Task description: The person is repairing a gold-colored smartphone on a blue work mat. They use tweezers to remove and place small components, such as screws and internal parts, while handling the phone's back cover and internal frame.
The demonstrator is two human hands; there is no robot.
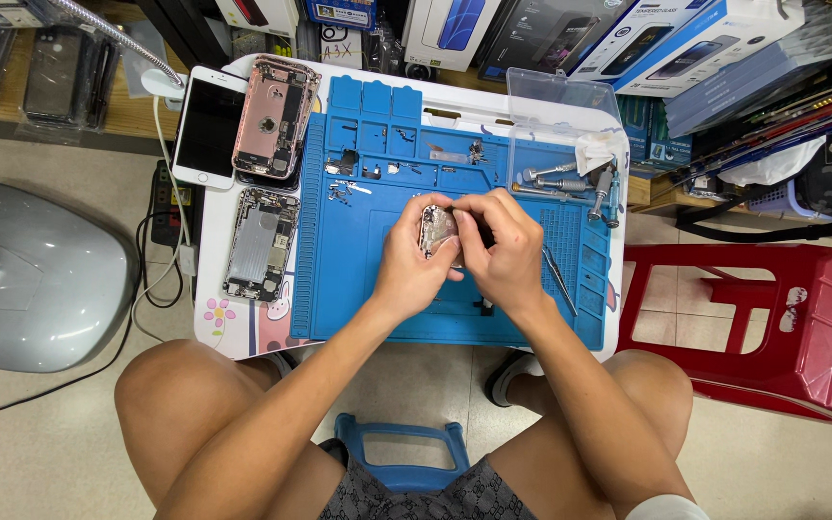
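Above the blue mat (358, 289), the left hand (406, 265) grips a small phone part (437, 231) while the right hand (503, 246) pinches a thin tool, which could slip and gouge it.

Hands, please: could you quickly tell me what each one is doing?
Left hand: closed on the phone body.
Right hand: closed, fingers pinched at the phone body; any tool cannot be told.

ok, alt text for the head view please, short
Seen from above, a seated person's left hand and right hand hold an opened phone over a blue mat on a small table. Two more opened phones and a white phone lie at the left, screwdrivers at the right.
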